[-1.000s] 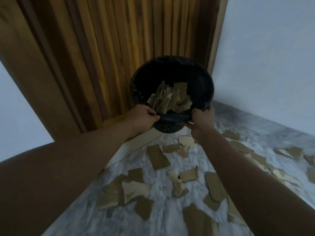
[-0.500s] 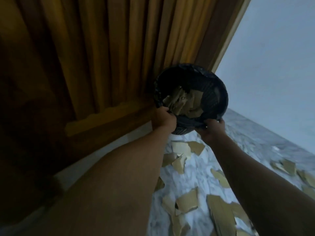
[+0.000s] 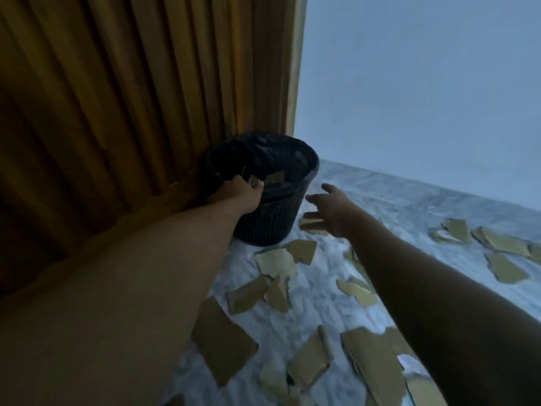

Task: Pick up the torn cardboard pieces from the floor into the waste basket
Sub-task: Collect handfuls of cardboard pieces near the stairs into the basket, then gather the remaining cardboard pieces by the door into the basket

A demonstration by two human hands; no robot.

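Note:
A black mesh waste basket (image 3: 275, 221) with a dark liner stands upright on the marble floor against the wooden door. Cardboard scraps show inside it (image 3: 275, 177). My left hand (image 3: 237, 193) grips its near rim. My right hand (image 3: 330, 208) hovers just right of the basket, fingers spread, holding nothing. Several torn brown cardboard pieces (image 3: 276, 262) lie scattered over the floor in front of the basket and to its right.
A ribbed wooden door (image 3: 117, 98) fills the left side. A pale wall (image 3: 424, 98) rises behind the floor on the right. More cardboard pieces (image 3: 503, 244) lie by the far right, and large ones (image 3: 371, 364) near the bottom.
The basket went from tilted and held up by both hands to standing upright on the floor. My right hand let go of the rim and opened.

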